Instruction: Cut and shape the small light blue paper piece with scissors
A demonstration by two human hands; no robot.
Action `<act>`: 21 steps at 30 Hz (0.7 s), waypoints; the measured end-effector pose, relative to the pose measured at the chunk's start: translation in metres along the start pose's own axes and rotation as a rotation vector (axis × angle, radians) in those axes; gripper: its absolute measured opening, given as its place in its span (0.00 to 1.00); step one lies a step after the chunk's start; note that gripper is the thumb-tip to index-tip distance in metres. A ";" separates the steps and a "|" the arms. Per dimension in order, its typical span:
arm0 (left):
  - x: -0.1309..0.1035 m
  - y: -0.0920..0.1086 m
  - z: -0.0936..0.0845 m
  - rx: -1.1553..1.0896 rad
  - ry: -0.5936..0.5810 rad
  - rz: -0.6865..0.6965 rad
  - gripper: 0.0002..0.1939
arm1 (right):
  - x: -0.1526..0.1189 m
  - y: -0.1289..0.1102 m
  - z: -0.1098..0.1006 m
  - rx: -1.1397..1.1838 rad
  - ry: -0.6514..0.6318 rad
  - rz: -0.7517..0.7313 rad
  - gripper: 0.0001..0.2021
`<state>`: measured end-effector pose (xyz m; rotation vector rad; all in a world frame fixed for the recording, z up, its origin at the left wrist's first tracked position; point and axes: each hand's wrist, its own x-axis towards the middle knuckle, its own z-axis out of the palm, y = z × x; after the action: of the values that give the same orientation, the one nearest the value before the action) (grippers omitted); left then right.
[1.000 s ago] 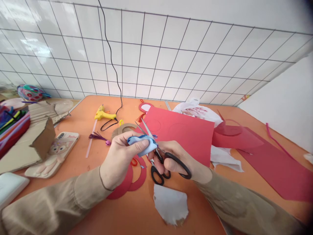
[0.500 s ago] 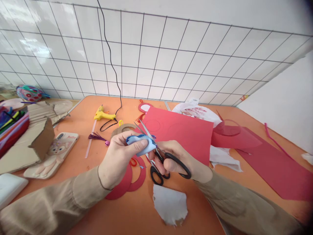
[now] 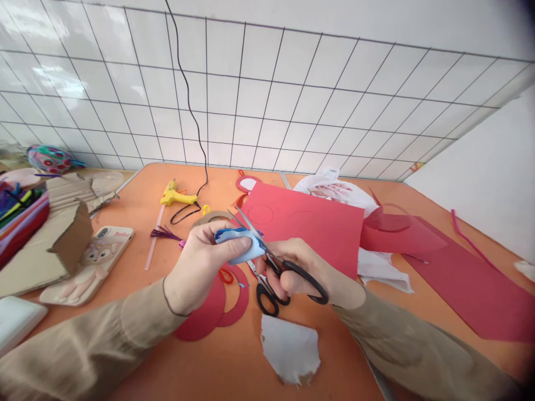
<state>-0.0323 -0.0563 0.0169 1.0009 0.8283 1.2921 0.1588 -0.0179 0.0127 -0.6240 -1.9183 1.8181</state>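
Pinched between the thumb and fingers of my left hand [image 3: 204,257] is a light blue piece [image 3: 236,249] with a dark blue edge. My right hand [image 3: 307,268] holds black-handled scissors [image 3: 304,280], whose blades point up and left and lie parted at the blue piece's right edge. Below my hands, a second pair of scissors [image 3: 267,299] rests on the table. Red paper rings and discs [image 3: 203,317] lie beneath my left hand, with a small red-orange loop [image 3: 226,276] beside them. Behind my right hand is a large red sheet [image 3: 317,228].
A yellow glue gun [image 3: 178,195] sits on the orange table [image 3: 225,362]. Cardboard [image 3: 45,239], a phone [image 3: 92,264] and a white case [image 3: 20,323] are at the left. A torn white piece [image 3: 291,348] lies in front; a plastic bag [image 3: 334,192] is behind.
The scissor blades and the blue piece have shifted very slightly. Both hands keep their hold.
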 end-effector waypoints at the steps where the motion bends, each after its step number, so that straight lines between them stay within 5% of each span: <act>1: 0.000 0.000 0.000 0.000 0.001 0.001 0.05 | 0.000 0.000 0.000 -0.001 0.003 0.004 0.31; 11: 0.004 0.003 -0.007 0.118 0.089 -0.010 0.05 | -0.002 -0.002 -0.006 -0.121 -0.010 0.009 0.31; 21: 0.006 0.010 -0.006 0.089 0.005 -0.036 0.05 | -0.003 -0.005 -0.010 -0.185 -0.035 0.017 0.30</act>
<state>-0.0413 -0.0495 0.0245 1.0490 0.9108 1.2366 0.1670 -0.0115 0.0185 -0.6743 -2.1267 1.6842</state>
